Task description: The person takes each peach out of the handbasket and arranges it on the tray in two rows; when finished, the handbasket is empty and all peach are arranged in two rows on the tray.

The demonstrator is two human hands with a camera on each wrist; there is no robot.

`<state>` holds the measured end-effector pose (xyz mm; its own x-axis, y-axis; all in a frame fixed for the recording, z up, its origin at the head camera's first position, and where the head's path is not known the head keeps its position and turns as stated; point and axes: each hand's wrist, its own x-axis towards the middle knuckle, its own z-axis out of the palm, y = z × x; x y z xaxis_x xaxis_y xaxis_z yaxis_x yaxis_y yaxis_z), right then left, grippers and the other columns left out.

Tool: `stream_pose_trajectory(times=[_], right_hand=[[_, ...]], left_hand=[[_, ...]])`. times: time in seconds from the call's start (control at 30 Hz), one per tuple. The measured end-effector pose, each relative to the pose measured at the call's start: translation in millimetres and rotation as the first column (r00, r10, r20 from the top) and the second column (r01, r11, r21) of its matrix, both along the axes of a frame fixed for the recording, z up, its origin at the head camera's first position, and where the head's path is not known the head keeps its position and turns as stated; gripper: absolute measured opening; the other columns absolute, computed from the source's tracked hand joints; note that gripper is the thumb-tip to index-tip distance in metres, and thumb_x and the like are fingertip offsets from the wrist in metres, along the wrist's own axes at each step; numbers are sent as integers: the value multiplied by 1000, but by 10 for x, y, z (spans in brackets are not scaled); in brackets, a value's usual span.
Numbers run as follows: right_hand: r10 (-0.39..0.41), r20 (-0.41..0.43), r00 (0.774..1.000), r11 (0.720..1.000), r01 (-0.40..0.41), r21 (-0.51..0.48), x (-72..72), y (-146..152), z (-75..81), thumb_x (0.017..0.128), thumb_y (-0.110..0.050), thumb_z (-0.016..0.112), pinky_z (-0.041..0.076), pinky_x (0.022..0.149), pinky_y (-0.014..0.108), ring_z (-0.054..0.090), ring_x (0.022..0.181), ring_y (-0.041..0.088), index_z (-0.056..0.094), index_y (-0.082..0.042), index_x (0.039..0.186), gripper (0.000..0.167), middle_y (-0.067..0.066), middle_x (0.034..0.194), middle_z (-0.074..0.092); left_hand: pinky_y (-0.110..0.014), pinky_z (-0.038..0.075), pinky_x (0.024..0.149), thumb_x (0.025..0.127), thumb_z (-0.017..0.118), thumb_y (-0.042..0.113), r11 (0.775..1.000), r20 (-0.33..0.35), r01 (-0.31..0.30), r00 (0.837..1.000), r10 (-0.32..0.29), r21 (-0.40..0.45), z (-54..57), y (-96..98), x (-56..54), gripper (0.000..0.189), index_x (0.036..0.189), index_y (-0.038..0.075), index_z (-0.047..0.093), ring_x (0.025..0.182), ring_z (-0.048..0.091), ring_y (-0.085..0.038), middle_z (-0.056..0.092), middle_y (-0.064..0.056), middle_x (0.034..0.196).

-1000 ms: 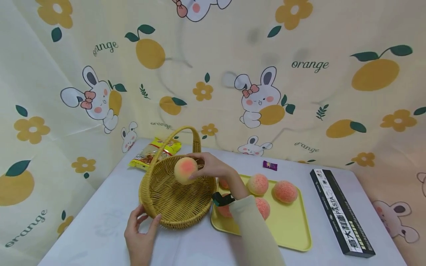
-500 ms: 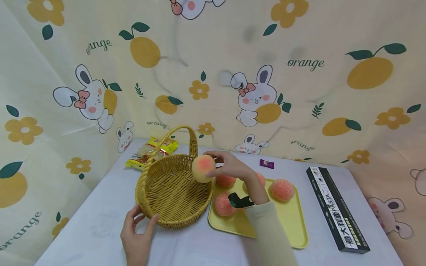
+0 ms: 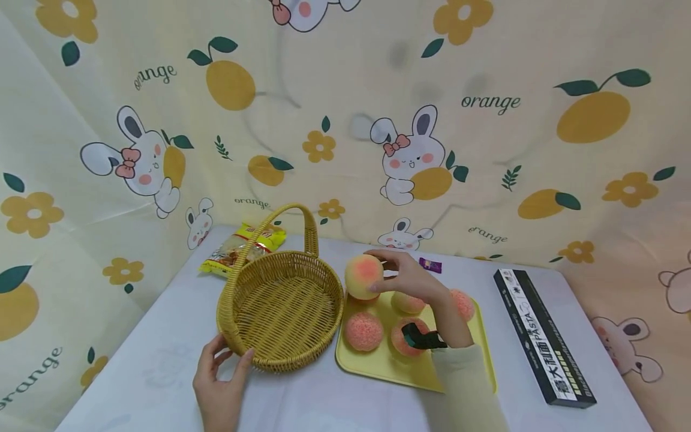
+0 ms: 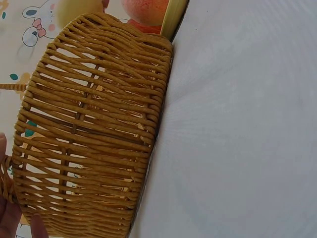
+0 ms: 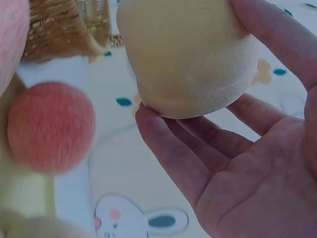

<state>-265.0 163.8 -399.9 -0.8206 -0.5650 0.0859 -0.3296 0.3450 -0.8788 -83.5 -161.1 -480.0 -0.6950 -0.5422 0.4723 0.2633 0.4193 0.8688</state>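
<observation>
My right hand (image 3: 406,277) holds a pale yellow peach (image 3: 363,276) with a pink blush, thumb on one side and fingertips on the other. It hangs over the back left corner of a yellow tray (image 3: 388,371). Several pinker peaches lie on that tray, among them one at the front left (image 3: 364,332); my forearm partly covers others. With its fingers and thumb on the near left rim, my left hand (image 3: 221,378) grips a woven wicker basket (image 3: 288,309). Nothing lies inside the basket. In the left wrist view the basket's woven side (image 4: 94,129) fills much of the picture.
Behind the basket lies a yellow snack bag (image 3: 243,247). A small purple wrapped candy (image 3: 430,265) sits beyond the tray. To the right is a long black pasta box (image 3: 545,337). A printed cloth (image 3: 345,90) hangs behind the white table.
My right hand has carried the peach rightward, from above the basket to above the tray's back left corner. My left hand has stayed on the basket rim.
</observation>
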Motion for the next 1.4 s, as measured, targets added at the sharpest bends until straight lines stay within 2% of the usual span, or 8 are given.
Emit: stream_pose_trajectory(times=[0.27,0.4,0.47,0.6,0.8,1.0,1.2,1.4], right_hand=[[-91,47,995,996,92,-16,183,433,-57,83,-17,82,49,97,43,59,115,30,56,-10,139,63,9,130,62],[-117,44,992,993,118,-25,268,657,-112,83,-14,81,50,95,36,58,118,34,53,-5,141,65,15,131,60],[-135,62,989,990,136,-22,322,766,-125,83,-14,82,52,90,30,58,118,35,51,-5,143,68,16,132,59],[-178,84,980,984,178,7,455,950,-146,83,-15,81,53,89,29,58,117,36,48,-4,145,71,18,134,58],[-204,110,973,979,203,25,653,1211,-242,83,-14,81,53,88,29,60,112,30,49,-2,144,70,19,133,59],[-205,113,972,977,196,80,806,1430,-348,83,-15,81,53,87,28,62,108,22,47,-1,145,72,18,136,57],[-155,167,974,983,135,125,888,1572,-443,85,-18,79,54,86,29,59,113,31,45,4,143,71,21,135,55],[-123,244,962,987,93,133,920,1663,-554,83,-20,78,54,86,29,55,114,35,43,7,142,74,24,134,54]], left_hand=[[-16,46,84,75,78,-17,1000,-15,10,1000,-10,-6,53,23,17,48,119,-12,59,101,56,-4,61,1,108],[-16,46,85,75,78,-16,1000,4,-2,1000,2,6,9,10,6,49,120,-10,59,102,56,-5,61,2,110],[-15,46,86,76,79,-15,1000,14,-8,1000,8,15,-18,3,-3,49,121,-8,59,103,56,-6,61,3,110],[-15,46,86,76,79,-15,1000,21,-17,1000,17,24,-72,-15,-23,50,121,-8,60,103,56,-6,60,5,110],[-14,46,85,74,81,-13,999,33,-30,999,30,27,-248,-87,-74,53,122,-5,61,103,56,-6,60,9,110],[-12,46,85,75,83,-9,999,48,-30,998,29,22,-287,-104,-73,53,123,-3,61,104,56,-6,59,10,110],[-12,46,84,74,83,-9,999,36,-40,999,39,25,-275,-100,-69,53,122,-3,62,103,56,-5,59,10,109],[-12,46,84,74,83,-10,999,30,-33,999,32,27,-252,-86,-73,53,122,-4,62,103,57,-5,59,10,109]])
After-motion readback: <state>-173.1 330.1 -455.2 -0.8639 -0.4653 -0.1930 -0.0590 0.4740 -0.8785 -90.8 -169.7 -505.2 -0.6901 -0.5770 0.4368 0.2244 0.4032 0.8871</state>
